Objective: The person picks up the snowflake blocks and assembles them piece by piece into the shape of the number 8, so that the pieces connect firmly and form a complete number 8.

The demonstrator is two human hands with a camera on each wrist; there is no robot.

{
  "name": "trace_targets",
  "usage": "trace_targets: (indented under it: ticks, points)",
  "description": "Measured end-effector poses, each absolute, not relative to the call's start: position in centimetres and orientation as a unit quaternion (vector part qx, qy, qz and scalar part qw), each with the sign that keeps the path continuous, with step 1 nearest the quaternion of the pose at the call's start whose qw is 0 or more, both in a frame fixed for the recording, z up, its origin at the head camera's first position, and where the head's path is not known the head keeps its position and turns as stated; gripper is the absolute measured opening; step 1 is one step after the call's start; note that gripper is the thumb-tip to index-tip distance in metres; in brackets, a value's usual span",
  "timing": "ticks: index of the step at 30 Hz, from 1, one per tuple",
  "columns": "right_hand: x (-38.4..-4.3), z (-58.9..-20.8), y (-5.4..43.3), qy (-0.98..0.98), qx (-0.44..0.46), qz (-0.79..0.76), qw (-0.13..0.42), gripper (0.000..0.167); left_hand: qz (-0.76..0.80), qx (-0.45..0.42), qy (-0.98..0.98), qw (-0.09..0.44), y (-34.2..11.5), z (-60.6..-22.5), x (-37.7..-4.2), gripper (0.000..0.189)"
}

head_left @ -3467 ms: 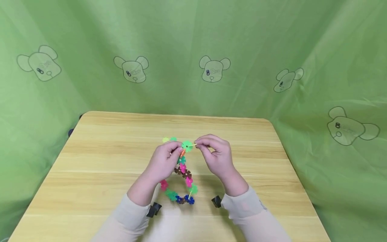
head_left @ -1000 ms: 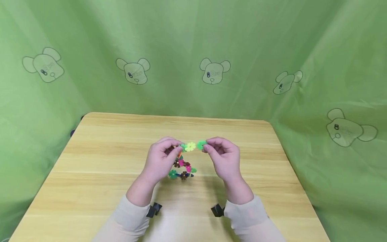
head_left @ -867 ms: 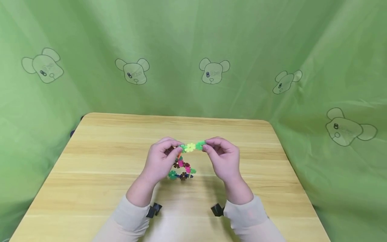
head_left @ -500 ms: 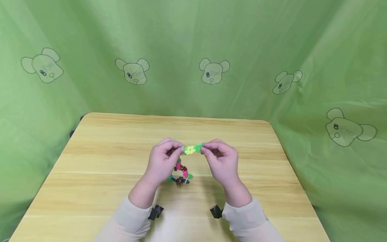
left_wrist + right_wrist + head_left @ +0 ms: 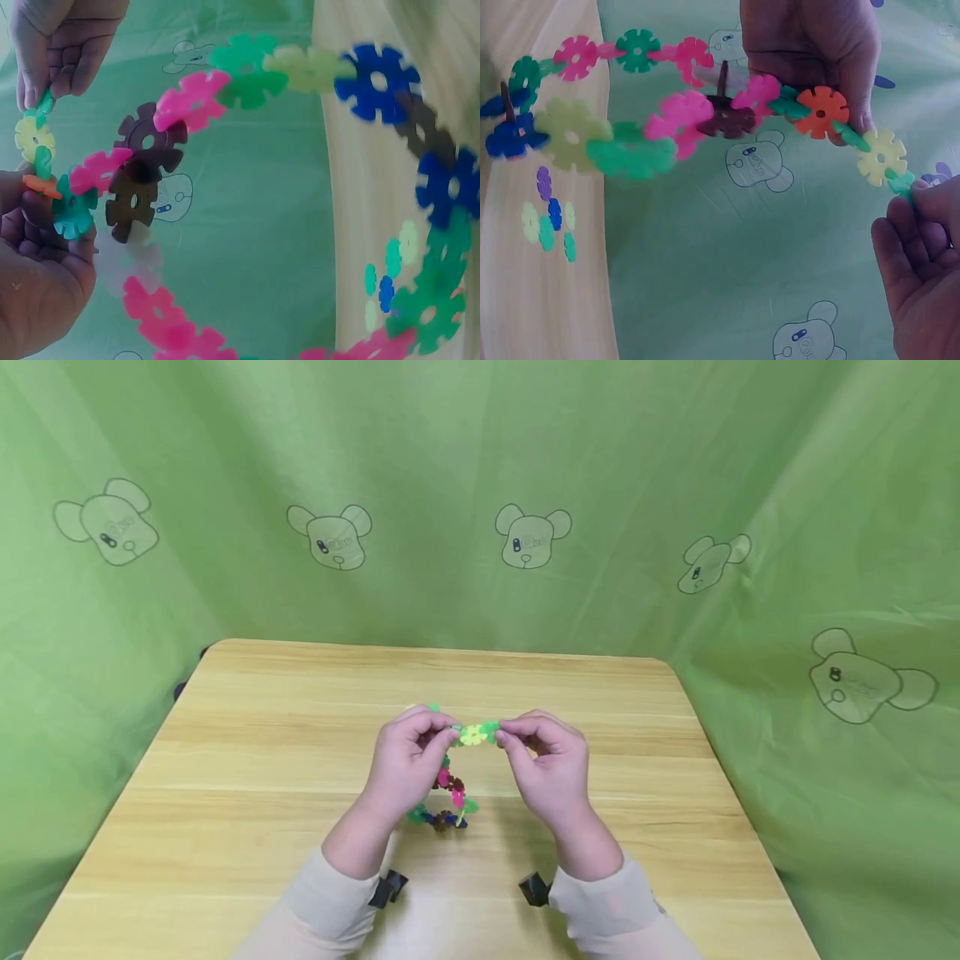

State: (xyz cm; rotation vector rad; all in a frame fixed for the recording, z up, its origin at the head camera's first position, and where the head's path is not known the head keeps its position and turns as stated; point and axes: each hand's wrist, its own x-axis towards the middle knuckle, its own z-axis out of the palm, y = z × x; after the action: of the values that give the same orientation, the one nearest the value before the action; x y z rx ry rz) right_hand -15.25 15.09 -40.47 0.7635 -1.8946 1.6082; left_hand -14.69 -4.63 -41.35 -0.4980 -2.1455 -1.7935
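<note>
A chain of flower-shaped interlocking plastic discs in several colours hangs below my left hand (image 5: pixel 405 764), forming a large ring (image 5: pixel 379 81). My left hand pinches the chain near its orange disc (image 5: pixel 821 112) and the small green disc beside it. From there a short tail leads to a pale yellow disc (image 5: pixel 473 735). My right hand (image 5: pixel 553 768) pinches the green disc (image 5: pixel 489 730) at the tail's end, which meets the yellow disc's edge. The two hands face each other above the table, and the left one hides part of the ring in the head view.
Several loose discs (image 5: pixel 547 232) in green, blue, purple and yellow lie on the wooden table (image 5: pixel 300 693). A green curtain (image 5: pixel 435 593) printed with bear heads surrounds the table. Dark wrist cameras (image 5: pixel 535 889) stick out at both cuffs.
Earlier my right hand held a yellow piece at a green disc. A second ago it held another green disc apart from the yellow one; that disc has moved left and joined it.
</note>
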Motion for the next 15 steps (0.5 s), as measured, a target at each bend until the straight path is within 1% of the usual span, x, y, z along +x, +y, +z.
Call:
trace_targets:
  ticks: [2, 4, 6, 8, 11, 13, 15]
  points:
    - [-15.4, -40.6, 15.1, -0.695, 0.28, 0.612, 0.252, 0.015, -0.621, -0.167, -0.752, 0.143, -4.9, -41.2, -14.7, 0.004]
    - [-16.0, -41.1, 15.1, -0.684, 0.273, 0.639, 0.221, 0.015, -0.62, -0.157, -0.755, 0.142, -5.4, -41.0, -14.8, 0.005]
    - [-16.9, -42.1, 15.3, -0.678, 0.244, 0.67, 0.178, 0.018, -0.627, -0.14, -0.752, 0.149, -6.0, -40.6, -15.0, 0.005]
    - [-18.1, -43.8, 15.4, -0.699, 0.196, 0.676, 0.125, 0.022, -0.637, -0.12, -0.743, 0.165, -6.6, -40.2, -15.2, 0.006]
    - [-19.3, -46.9, 15.1, -0.781, 0.118, 0.613, 0.023, 0.026, -0.653, -0.087, -0.728, 0.189, -7.3, -39.7, -15.2, 0.007]
    - [-19.7, -49.2, 14.5, -0.835, 0.107, 0.538, -0.039, 0.025, -0.66, -0.072, -0.721, 0.197, -7.6, -39.5, -15.2, 0.008]
    - [-19.8, -50.8, 13.4, -0.869, 0.125, 0.47, -0.084, 0.023, -0.668, -0.066, -0.712, 0.204, -7.7, -39.4, -15.2, 0.009]
